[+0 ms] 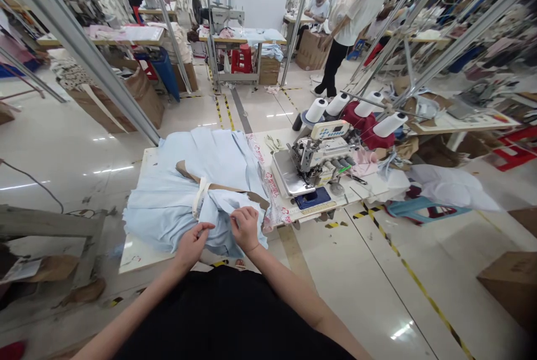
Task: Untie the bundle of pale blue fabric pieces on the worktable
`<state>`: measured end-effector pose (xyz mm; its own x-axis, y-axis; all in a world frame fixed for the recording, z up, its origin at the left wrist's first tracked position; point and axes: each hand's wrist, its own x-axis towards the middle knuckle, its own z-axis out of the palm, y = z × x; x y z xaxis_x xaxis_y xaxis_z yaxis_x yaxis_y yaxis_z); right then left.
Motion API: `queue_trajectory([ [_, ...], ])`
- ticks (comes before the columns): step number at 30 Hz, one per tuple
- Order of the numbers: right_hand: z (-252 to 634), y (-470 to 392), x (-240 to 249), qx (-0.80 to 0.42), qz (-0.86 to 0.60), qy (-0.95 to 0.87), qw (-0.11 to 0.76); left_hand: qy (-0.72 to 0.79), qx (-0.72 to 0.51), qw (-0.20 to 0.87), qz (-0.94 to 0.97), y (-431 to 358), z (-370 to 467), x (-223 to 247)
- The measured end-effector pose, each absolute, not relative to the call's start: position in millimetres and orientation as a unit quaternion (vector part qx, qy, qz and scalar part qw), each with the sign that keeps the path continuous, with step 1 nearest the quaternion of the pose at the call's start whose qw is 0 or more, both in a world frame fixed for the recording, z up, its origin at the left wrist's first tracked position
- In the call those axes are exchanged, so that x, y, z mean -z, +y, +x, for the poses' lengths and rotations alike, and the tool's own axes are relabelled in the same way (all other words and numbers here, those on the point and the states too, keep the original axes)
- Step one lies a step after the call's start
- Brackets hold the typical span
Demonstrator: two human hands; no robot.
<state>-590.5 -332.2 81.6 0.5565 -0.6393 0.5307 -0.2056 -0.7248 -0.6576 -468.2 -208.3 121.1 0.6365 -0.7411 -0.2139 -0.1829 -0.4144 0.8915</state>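
A pile of light blue fabric pieces (188,186) lies across the white work table (138,253), tied near its middle with a cream strip (200,195). My left hand (191,243) pinches the near edge of the fabric with closed fingers. My right hand (244,227) grips a fold of the same blue fabric just to the right of it. A brown paper piece (218,186) lies between the fabric layers.
An overlock sewing machine (321,155) with white thread cones (316,109) stands at the table's right. A clear plastic bag edge (268,181) lies between fabric and machine. Metal poles (84,52) rise at left. Cardboard boxes, other tables and standing people fill the back.
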Motion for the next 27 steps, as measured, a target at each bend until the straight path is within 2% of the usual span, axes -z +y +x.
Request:
queue_trajectory([
  [7,-589.7,-315.0,-73.4,0.400,-0.858,0.171,0.273,-0.265,0.348,0.465,0.770,-231.8,-470.8,-119.3],
  [12,-593.3,-310.6,-72.5,0.365,-0.868,0.133,0.308,-0.245,0.356,0.470,0.770,-234.6,-470.1,-116.7],
  [19,-603.2,-367.7,-65.1,0.405,-0.771,0.326,0.369,-0.194,0.371,0.478,0.772,-219.4,-465.3,-112.1],
  [27,-593.6,-410.0,-42.3,0.335,-0.680,0.411,0.507,-0.163,0.401,0.503,0.748,-214.7,-468.4,-128.5],
])
